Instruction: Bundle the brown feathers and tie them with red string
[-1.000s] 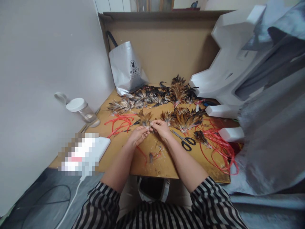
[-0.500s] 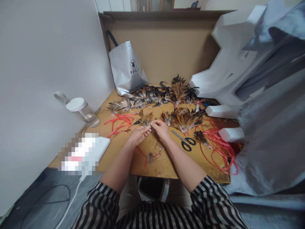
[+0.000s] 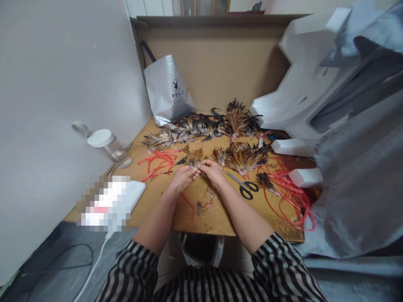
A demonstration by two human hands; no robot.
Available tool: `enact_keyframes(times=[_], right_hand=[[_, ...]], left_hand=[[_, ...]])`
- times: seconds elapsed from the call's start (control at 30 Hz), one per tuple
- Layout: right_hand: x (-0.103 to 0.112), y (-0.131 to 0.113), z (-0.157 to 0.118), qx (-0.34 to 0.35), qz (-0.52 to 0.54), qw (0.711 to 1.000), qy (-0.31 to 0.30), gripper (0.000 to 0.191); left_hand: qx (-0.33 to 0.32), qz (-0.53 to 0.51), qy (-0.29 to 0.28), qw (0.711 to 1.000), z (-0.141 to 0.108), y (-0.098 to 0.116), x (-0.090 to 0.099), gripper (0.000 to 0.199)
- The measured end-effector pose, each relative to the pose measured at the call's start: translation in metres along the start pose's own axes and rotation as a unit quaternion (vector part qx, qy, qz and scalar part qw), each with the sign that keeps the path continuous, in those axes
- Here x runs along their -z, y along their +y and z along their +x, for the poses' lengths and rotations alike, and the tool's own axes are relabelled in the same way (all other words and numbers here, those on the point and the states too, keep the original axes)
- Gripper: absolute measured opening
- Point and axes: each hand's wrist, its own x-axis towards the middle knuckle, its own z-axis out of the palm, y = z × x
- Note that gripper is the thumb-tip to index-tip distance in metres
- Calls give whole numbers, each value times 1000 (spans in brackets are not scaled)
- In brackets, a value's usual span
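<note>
A small bunch of brown feathers [image 3: 192,155] fans upward between my hands over the table. My left hand [image 3: 185,178] pinches its lower end, fingers curled. My right hand [image 3: 213,171] is closed at the same end, thumb and fingertips together against the bunch; any thread there is too small to make out. To the right of my right hand lie black-handled scissors [image 3: 244,185]. Just beyond are brown feather bunches [image 3: 241,157], and a longer row of mixed feathers [image 3: 189,130] stretches behind them.
Red plastic strips lie at the left [image 3: 159,161] and in a tangle at the right [image 3: 292,193]. A lidded jar [image 3: 108,144] and a white charging phone [image 3: 137,191] are on the left. A silver bag [image 3: 166,90] stands behind; white foam pieces [image 3: 305,178] edge the right.
The feather bunch has tilted slightly, and my right fingertips have shifted a little down and left against its base. Everything else lies as before.
</note>
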Motion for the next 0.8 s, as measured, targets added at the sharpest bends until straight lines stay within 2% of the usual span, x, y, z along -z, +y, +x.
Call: enact_keyframes(times=[0.53,0.8], right_hand=[[2,2,1,7,10,1000,-8,25],[6,5,4,21,-10,1000,-13,25]], left_hand=[[33,-32,27,999,-4,5,-5,7],[7,-15,12,1000,-3,3,-2,13]])
